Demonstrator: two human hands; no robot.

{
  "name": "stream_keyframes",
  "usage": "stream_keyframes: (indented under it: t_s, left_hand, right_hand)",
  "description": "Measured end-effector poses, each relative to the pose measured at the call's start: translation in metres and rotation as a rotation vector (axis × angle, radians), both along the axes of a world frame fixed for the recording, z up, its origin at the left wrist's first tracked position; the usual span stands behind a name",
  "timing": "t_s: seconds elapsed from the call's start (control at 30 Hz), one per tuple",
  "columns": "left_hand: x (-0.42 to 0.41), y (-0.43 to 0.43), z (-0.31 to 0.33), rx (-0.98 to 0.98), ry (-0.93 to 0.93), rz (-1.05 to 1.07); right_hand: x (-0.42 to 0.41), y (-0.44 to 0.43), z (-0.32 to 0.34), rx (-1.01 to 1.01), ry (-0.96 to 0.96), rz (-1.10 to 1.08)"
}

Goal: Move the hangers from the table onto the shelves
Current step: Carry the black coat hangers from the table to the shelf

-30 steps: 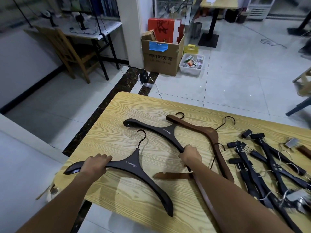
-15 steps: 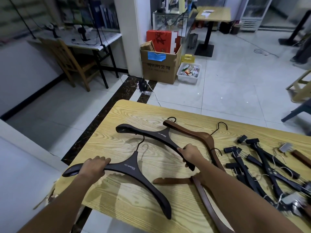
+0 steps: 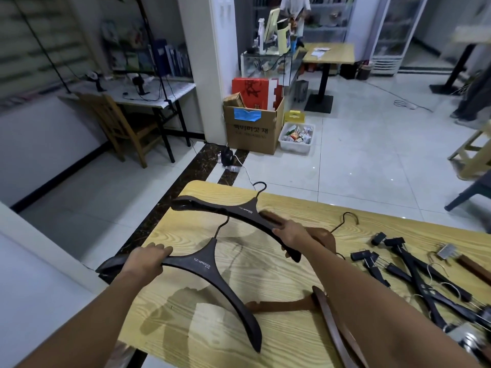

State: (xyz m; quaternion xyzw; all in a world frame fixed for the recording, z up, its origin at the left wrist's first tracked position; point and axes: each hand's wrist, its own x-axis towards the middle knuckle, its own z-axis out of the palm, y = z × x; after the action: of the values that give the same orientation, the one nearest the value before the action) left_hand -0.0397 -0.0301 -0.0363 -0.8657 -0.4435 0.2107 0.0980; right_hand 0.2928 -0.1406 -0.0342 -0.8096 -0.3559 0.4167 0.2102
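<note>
Two dark wooden coat hangers hang in the air above the light wooden table point(image 3: 268, 277). My left hand point(image 3: 146, 258) grips the left arm of the near dark hanger point(image 3: 212, 272). My right hand point(image 3: 289, 236) grips the right arm of the far dark hanger point(image 3: 233, 211), lifted over the table's far corner. A brown wooden hanger point(image 3: 322, 236) lies partly hidden under my right hand and forearm. Several black clip hangers point(image 3: 414, 274) lie in a pile on the right of the table.
Another brown hanger point(image 3: 326, 314) lies near the table's front edge. Beyond the table are tiled floor, a cardboard box point(image 3: 252, 128), a white bin point(image 3: 297, 138), a wooden chair point(image 3: 117, 123) and a desk point(image 3: 148, 94). Shelving point(image 3: 326, 19) stands at the back.
Both dark hangers have risen off the table, one in each hand. The far one has moved up and away from the brown hanger. The view has tilted upward.
</note>
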Motion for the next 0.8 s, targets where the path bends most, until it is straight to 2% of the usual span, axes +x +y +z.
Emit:
stream_keyframes:
  t_s: [0.17,0.53,0.63,0.8]
  left_hand:
    - [-0.006,0.010,0.008,-0.004,-0.009,0.032]
    - [-0.021,0.021,0.029,0.053,-0.033,0.063]
    - [-0.025,0.024,0.043,0.093,-0.050,0.062]
    - [-0.029,0.026,0.079,0.122,-0.047,0.094]
  right_hand:
    - [-0.002,0.024,0.025,0.100,-0.068,0.028]
    - [-0.004,0.053,0.067,0.104,-0.205,0.120]
    - [-0.009,0.059,0.088,0.140,-0.177,0.131]
    - [-0.020,0.072,0.123,0.163,-0.262,0.156]
